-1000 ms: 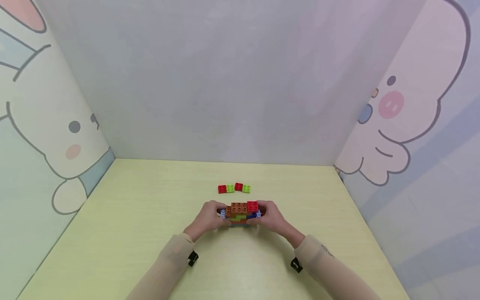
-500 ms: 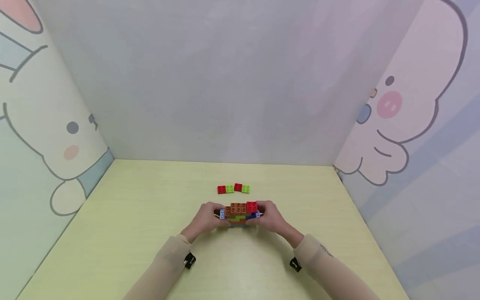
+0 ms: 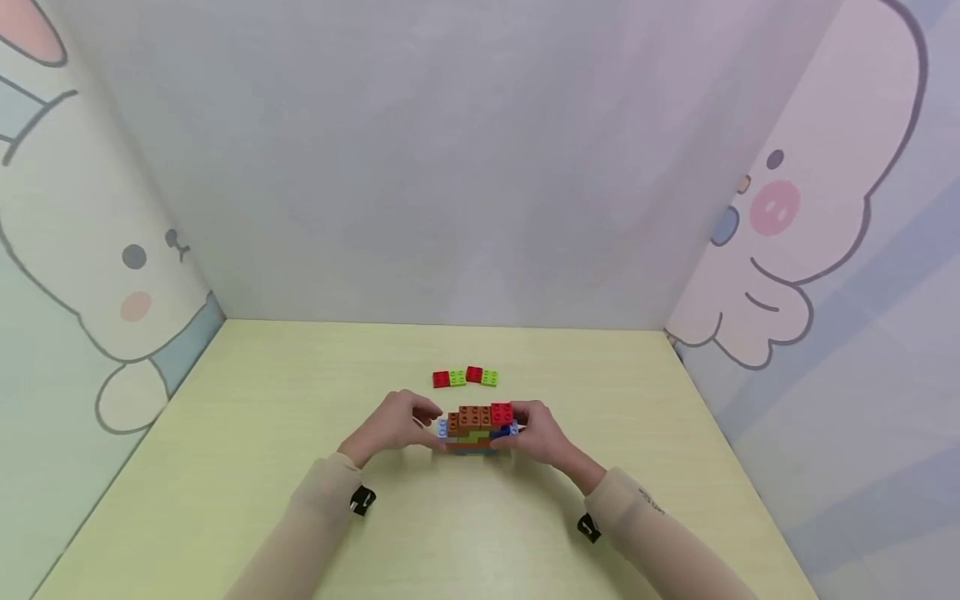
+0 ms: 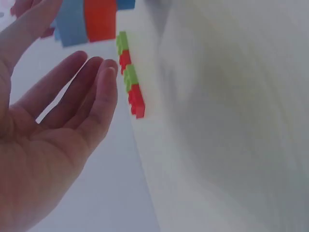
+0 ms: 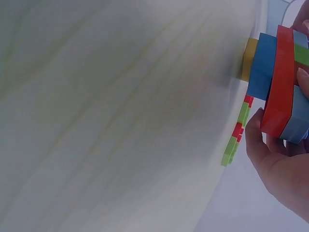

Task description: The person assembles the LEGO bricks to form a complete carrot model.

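Observation:
A stacked build of toy building bricks point(image 3: 474, 417) stands between the two hands, with brown bricks and a red brick point(image 3: 502, 412) on top and blue, green and orange-red layers lower down. My right hand point(image 3: 542, 432) grips its right end, thumb on the near side and fingers behind. In the right wrist view, a yellow brick point(image 5: 249, 60) shows at the bottom under a blue one. My left hand point(image 3: 392, 422) is at the left end, its fingers spread loosely away from the bricks; the left wrist view shows its palm point(image 4: 48, 150) holding nothing, thumb close to the build.
Behind the build, red and lime-green bricks point(image 3: 457, 378) lie in a short row on the pale wooden table point(image 3: 315, 358). A grey wall point(image 3: 450, 167) rises at the back, and side panels with cartoon animals point(image 3: 810, 217) flank the table.
My left hand has let go of the build's left end and moved a little to the left, its fingers opening. My right hand keeps its grip; the build stays nearly in place.

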The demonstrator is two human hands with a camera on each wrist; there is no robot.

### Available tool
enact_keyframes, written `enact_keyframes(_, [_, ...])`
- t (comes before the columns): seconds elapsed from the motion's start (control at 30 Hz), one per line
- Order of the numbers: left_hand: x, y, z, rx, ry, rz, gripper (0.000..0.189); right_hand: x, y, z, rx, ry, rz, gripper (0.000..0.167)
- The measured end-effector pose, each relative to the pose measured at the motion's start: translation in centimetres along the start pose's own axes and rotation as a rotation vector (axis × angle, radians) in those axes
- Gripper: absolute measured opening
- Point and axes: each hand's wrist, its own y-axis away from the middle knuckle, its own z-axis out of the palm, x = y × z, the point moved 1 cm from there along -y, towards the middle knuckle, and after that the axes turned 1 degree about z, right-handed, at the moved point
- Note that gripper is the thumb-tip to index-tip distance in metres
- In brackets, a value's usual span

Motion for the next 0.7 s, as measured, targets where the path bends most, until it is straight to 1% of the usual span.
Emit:
enact_keyframes(0.1, [-0.2,-0.1,-1.0,-0.027,0.002,-0.001,0.060,-0.1,0.0,-0.1,-0.001,-0.002,-0.001,0.044])
enact_keyframes(0.17, [-0.5,-0.6,-1.6,-0.039,0.001,-0.004,0.059,-0.1,0.1,-0.2,-0.001,-0.001,0.001,0.044])
enact_keyframes(0.27, [-0.8,-1.6,-2.1,-0.022,-0.001,-0.018,0.053,-0.1,0.1,-0.4,0.006,0.005,0.007,0.044])
enact_keyframes(0.33, [-1.1,-2.6,-2.1,0.018,-0.020,-0.023,0.049,-0.1,0.2,-0.4,0.010,0.005,0.009,0.043])
enact_keyframes(0.4, [-1.3,-3.6,-2.0,0.071,-0.046,-0.041,0.046,-0.1,0.2,-0.4,0.013,0.000,0.005,0.043])
enact_keyframes(0.57, [-2.3,-5.7,-1.2,0.217,-0.129,-0.080,0.047,-0.1,0.1,-0.1,0.011,-0.014,-0.004,0.041])
enact_keyframes(0.63, [-2.8,-6.5,-0.9,0.255,-0.157,-0.082,0.048,-0.2,0.1,0.1,0.009,-0.014,0.000,0.040])
enact_keyframes(0.7, [-3.1,-7.1,-0.7,0.266,-0.186,-0.070,0.047,-0.2,0.0,0.2,0.008,-0.009,0.007,0.040])
